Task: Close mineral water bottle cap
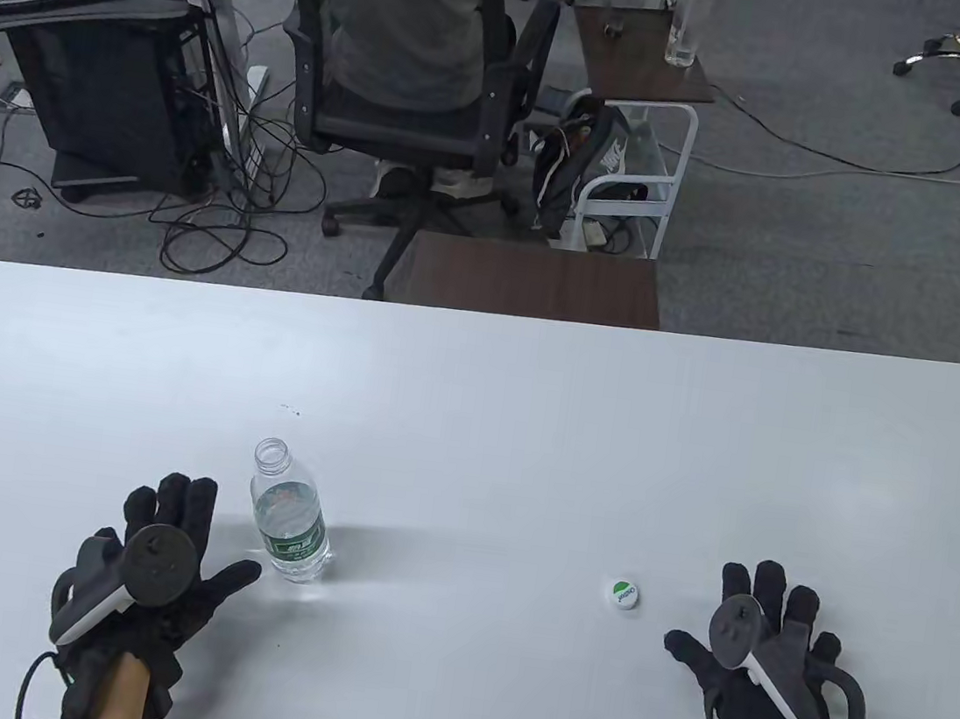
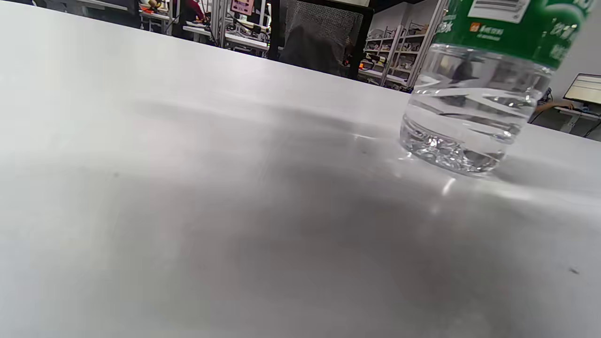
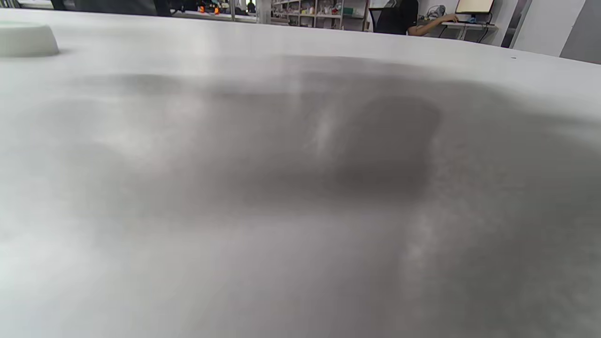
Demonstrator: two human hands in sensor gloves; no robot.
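A clear water bottle [image 1: 288,522] with a green label stands upright and uncapped on the white table [image 1: 473,412]. Its base also shows in the left wrist view [image 2: 462,126]. Its white cap [image 1: 622,595] with a green top lies on the table to the right; its edge shows in the right wrist view [image 3: 26,40]. My left hand [image 1: 181,550] rests flat on the table just left of the bottle, fingers spread, holding nothing. My right hand [image 1: 749,629] rests flat to the right of the cap, fingers spread, holding nothing.
Beyond the table's far edge stand an office chair [image 1: 411,77] with a seated person, a dark side table [image 1: 535,280] and a white cart [image 1: 638,168]. Cables lie on the floor.
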